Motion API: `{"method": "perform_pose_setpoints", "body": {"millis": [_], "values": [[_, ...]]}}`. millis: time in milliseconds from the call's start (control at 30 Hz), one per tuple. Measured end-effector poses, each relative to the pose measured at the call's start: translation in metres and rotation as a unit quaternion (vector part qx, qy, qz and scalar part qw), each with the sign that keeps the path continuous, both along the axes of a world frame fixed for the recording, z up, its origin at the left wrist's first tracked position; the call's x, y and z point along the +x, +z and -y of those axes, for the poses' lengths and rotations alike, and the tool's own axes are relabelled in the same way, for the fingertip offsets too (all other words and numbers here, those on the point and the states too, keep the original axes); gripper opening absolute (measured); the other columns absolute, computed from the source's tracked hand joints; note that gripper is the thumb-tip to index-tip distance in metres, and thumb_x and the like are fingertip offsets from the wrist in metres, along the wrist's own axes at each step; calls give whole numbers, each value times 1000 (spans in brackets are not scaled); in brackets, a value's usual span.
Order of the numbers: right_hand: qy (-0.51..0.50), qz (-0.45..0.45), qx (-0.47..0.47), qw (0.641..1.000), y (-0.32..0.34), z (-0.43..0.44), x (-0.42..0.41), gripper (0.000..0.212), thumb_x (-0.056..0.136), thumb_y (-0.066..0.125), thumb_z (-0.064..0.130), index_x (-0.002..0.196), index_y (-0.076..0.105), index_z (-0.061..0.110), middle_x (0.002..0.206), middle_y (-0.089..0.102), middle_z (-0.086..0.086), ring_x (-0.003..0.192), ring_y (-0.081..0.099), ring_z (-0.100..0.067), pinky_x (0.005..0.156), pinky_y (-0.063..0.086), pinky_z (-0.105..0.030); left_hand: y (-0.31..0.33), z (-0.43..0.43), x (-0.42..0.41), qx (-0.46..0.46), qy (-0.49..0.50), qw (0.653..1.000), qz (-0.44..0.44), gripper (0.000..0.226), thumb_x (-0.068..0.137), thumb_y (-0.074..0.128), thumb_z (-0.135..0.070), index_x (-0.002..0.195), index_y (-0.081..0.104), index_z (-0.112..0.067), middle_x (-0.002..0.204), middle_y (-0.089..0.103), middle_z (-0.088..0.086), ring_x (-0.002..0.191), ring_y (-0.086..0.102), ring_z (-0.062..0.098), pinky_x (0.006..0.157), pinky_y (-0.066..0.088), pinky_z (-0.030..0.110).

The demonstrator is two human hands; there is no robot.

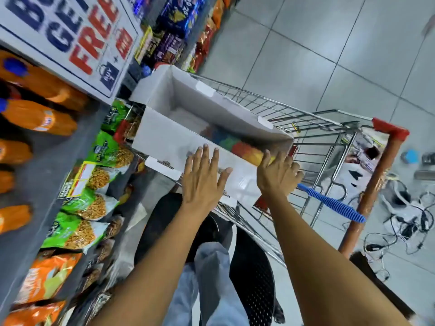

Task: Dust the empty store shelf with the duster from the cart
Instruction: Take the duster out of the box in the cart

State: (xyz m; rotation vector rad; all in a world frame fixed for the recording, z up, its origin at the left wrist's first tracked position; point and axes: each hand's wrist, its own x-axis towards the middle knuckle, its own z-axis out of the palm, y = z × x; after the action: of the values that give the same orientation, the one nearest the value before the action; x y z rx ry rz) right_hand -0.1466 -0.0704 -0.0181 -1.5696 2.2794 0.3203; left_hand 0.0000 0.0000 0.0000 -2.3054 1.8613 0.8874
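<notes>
A duster lies in a white cardboard box (pixel 164 137) that sits in a wire shopping cart (pixel 317 128). Its fluffy multicoloured head (pixel 244 149) rests inside the box, and its blue striped handle (pixel 334 203) sticks out to the right over the cart's rim. My right hand (pixel 277 175) is curled around the duster where head and handle meet. My left hand (pixel 202 180) lies flat on the box's near flap with fingers spread, holding nothing. No empty shelf shows in this view.
Stocked shelves run along the left: orange bottles (pixel 40 121), green and orange snack bags (pixel 94 203), and a promo sign (pixel 77 38) above. The cart's orange handle bar (pixel 376 180) is at right. A black perforated chair (pixel 254 278) stands below me. Cables (pixel 404 222) lie on the tiled floor.
</notes>
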Motion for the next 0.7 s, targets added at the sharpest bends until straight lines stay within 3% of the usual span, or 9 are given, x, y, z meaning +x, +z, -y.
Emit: {"method": "perform_pose_setpoints", "body": {"millis": [133,267,400,533,700], "values": [[5,-91,97,991,-21,3,-34,64,96,20,52,138,40,7,143,40,-23,132,32,-38,110,24,-51,-21,-20,0,-6,-10,1000,11,65,92,16,-53,145,18,-14,155,18,13,144,13,25,117,7,41],[17,-98,173,980,-30,2,-48,64,97,20,52,134,45,7,139,46,-21,130,39,-38,110,24,-50,-29,-26,8,5,-12,1000,10,67,91,15,-55,145,20,-15,155,19,12,144,13,25,117,7,41],[80,-105,193,972,-31,7,-52,59,98,23,48,133,46,8,138,44,-21,124,44,-36,102,34,-45,-29,-22,12,9,-10,1000,-2,75,85,3,-59,145,18,-17,157,14,11,145,7,23,117,2,37],[47,-45,190,980,-33,12,-47,55,99,28,47,128,51,6,133,43,-21,115,52,-37,91,43,-42,-28,-17,15,12,-11,1000,-8,67,91,13,-55,145,19,-17,157,10,11,145,6,23,117,3,37],[113,-84,153,978,-29,10,-23,51,96,32,50,112,57,9,111,64,-16,102,59,-33,81,42,-37,-18,-16,19,9,-8,1000,-18,63,93,21,-52,145,20,-17,158,9,11,145,4,22,117,2,38]]}}
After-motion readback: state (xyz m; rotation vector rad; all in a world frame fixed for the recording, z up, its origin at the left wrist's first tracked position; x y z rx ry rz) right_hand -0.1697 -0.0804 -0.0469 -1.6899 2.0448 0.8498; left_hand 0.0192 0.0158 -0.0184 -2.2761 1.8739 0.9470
